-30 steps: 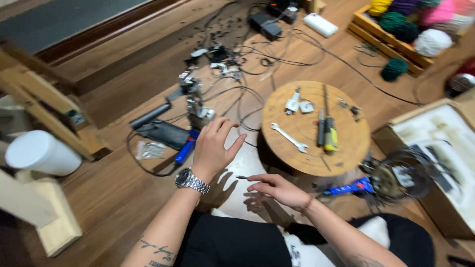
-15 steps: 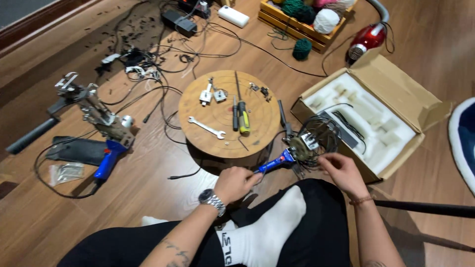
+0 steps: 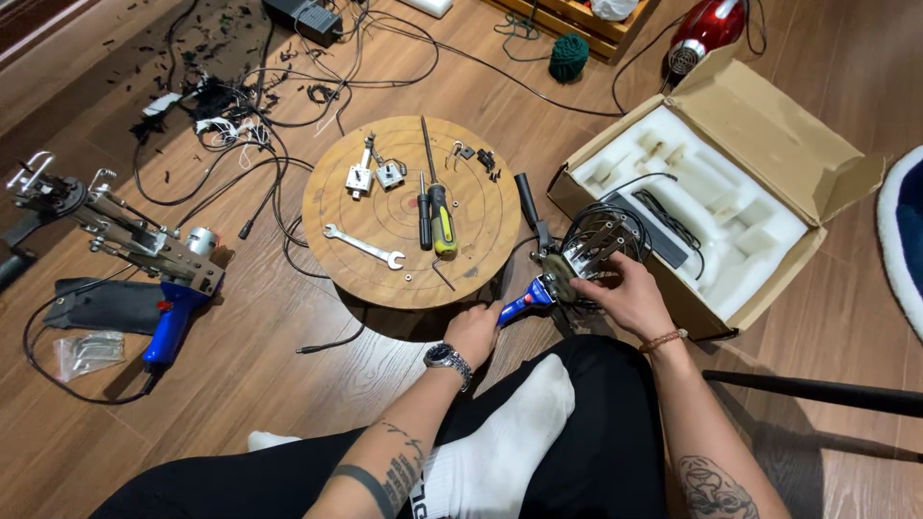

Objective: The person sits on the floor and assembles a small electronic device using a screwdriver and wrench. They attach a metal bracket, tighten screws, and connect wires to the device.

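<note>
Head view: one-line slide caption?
Both hands, left hand and right hand, grip a blue-handled power tool beside round wooden board.

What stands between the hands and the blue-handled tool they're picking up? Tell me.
Nothing visible. The left hand already touches the blue handle, and the right hand rests on the metal head of the tool, beside the round wooden board and the open cardboard box. A black cable loops over the head.

1. On the round board [image 3: 481,240] lay a wrench [image 3: 363,246] toward its left edge, with two screwdrivers [image 3: 433,207] at the centre.
2. Right of the board stood an open box [image 3: 769,163] on the floor [image 3: 288,384].
3. Between board and box lay a tufting gun [image 3: 567,264].
4. A second gun [image 3: 144,250] lay on the floor, left of the board.
</note>
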